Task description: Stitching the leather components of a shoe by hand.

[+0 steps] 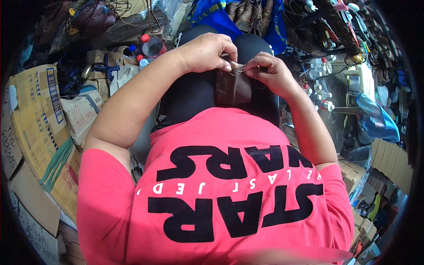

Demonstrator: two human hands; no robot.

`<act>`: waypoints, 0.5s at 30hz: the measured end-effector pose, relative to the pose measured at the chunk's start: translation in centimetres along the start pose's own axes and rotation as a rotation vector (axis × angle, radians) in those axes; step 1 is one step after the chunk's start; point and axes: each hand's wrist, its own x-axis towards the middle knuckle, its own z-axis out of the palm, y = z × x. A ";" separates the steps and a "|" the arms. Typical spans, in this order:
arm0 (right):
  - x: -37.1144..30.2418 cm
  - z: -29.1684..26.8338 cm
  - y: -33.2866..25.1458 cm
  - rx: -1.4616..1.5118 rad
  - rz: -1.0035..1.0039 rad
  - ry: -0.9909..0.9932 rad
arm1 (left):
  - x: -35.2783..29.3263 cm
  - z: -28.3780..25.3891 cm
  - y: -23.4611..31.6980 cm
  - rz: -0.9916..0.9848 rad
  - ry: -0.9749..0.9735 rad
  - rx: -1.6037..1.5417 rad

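A dark brown leather piece (233, 89), with a seam or fold down its middle, rests against my dark trousers (189, 98) between my knees. My left hand (211, 52) comes over its top from the left, with thumb and fingers closed on the upper edge. At the right of that same edge, my right hand (270, 72) is pinched, fingertips almost touching the leather. A thin pale strand shows by these fingertips. Whether they hold it, or something smaller, is too fine to make out.
Large cardboard boxes (37, 104) stand at my left, near a bottle with a red cap (152, 46). Several small capped bottles (319, 88) crowd the right side. Ahead lies a blue bag (207, 14) with brown leather items. Tools (340, 28) hang or lie at the far right.
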 end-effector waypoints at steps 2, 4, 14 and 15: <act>0.2 0.3 0.0 0.012 -0.020 0.009 | 0.2 0.1 -0.1 0.016 0.010 0.029; 0.2 0.6 -0.1 0.053 0.021 0.028 | 0.3 0.5 -0.3 0.011 0.021 0.014; 0.7 -0.1 0.8 -0.062 -0.065 0.030 | 0.5 1.8 -1.1 0.098 0.084 -0.034; 0.8 0.2 0.3 -0.116 -0.091 0.049 | 0.5 1.8 -1.3 0.096 0.087 -0.034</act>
